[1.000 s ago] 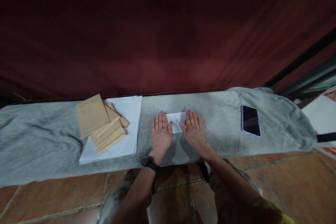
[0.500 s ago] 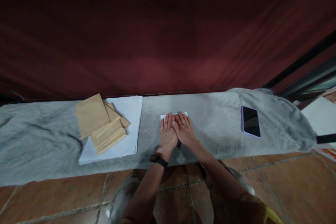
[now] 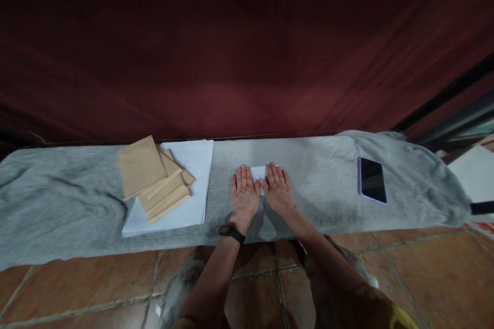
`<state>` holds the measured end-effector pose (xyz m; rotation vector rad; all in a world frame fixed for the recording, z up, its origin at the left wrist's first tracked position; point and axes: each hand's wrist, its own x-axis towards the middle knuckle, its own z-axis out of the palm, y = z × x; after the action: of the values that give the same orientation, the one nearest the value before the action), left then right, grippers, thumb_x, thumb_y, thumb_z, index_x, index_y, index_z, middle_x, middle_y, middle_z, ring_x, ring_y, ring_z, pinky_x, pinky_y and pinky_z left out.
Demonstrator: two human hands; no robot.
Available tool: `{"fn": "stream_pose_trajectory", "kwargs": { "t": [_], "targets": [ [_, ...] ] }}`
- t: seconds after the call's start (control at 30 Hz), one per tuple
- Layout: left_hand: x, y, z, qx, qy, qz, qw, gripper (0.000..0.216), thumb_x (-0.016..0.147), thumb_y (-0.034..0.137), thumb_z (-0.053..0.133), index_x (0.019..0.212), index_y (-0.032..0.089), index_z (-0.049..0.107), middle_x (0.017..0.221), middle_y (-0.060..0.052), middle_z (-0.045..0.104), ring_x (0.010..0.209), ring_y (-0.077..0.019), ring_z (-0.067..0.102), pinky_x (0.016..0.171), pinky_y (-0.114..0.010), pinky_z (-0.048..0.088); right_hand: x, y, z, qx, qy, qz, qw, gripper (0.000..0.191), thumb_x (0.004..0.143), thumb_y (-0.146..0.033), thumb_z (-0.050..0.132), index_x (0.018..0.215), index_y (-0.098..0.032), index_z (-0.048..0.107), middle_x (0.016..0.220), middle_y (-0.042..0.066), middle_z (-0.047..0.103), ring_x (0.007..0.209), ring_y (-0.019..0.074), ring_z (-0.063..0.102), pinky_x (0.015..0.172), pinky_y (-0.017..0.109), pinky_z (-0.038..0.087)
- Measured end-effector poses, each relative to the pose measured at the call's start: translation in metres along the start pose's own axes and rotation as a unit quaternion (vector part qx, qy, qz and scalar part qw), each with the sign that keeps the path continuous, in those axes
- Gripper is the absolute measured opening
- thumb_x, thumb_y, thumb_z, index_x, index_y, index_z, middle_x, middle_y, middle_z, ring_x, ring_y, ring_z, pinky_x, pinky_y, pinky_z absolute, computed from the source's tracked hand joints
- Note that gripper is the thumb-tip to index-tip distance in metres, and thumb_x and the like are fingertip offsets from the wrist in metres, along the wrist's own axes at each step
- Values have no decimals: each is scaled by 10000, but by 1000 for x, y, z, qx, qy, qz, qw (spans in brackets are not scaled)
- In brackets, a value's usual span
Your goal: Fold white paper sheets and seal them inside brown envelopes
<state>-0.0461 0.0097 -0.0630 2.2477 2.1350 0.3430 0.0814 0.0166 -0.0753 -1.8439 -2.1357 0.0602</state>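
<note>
A small piece of white paper [image 3: 258,173], which looks folded, lies on the grey cloth in front of me. My left hand [image 3: 245,194] rests flat over its left part, fingers stretched away from me, with a dark band on the wrist. Over the right part lies my right hand [image 3: 278,188], also flat with the fingers out. The thumbs come close together at the paper's near side, and a strip of white shows between the hands. Most of the paper is hidden under the palms.
Brown paper envelopes [image 3: 141,167] lie in a loose heap on a stack of white sheets [image 3: 195,164] to the left. A phone with a purple edge [image 3: 372,180] is on the right. Grey cloth [image 3: 320,185] covers the long narrow surface; a dark red curtain [image 3: 247,61] hangs behind.
My hands have moved apart sideways across the paper, left hand to the left and right hand to the right. The paper's middle now shows between them.
</note>
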Motion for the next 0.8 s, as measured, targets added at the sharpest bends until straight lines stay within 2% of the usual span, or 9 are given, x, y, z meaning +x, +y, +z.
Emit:
{"fn": "stream_pose_trajectory", "kwargs": {
  "t": [0.27, 0.6, 0.8],
  "targets": [
    [1, 1, 4, -3, 4, -19, 1000, 642, 1073, 385, 282, 1587, 4, 330, 1673, -220, 303, 1573, -303, 274, 1293, -500, 203, -6, 12, 2, -11, 33, -8, 999, 654, 1100, -447, 286, 1585, -19, 380, 1644, 212, 372, 1511, 339, 377, 1239, 525, 257],
    [-1, 0, 3, -7, 22, -22, 999, 668, 1068, 418, 304, 1588, -2, 325, 1660, -244, 313, 1569, -316, 280, 1280, -517, 244, -10, 21, -4, -13, 23, -5, 1000, 670, 1098, -459, 278, 1606, -25, 334, 1639, 217, 380, 1519, 334, 360, 1235, 542, 260],
    [-1, -2, 2, -12, 23, -24, 999, 666, 1069, 425, 307, 1595, 16, 320, 1655, -236, 331, 1569, -309, 284, 1277, -523, 249, -11, 27, -7, -22, 20, -9, 1000, 653, 1100, -436, 255, 1587, -17, 375, 1646, 200, 376, 1502, 338, 379, 1236, 525, 256]
  ]
}}
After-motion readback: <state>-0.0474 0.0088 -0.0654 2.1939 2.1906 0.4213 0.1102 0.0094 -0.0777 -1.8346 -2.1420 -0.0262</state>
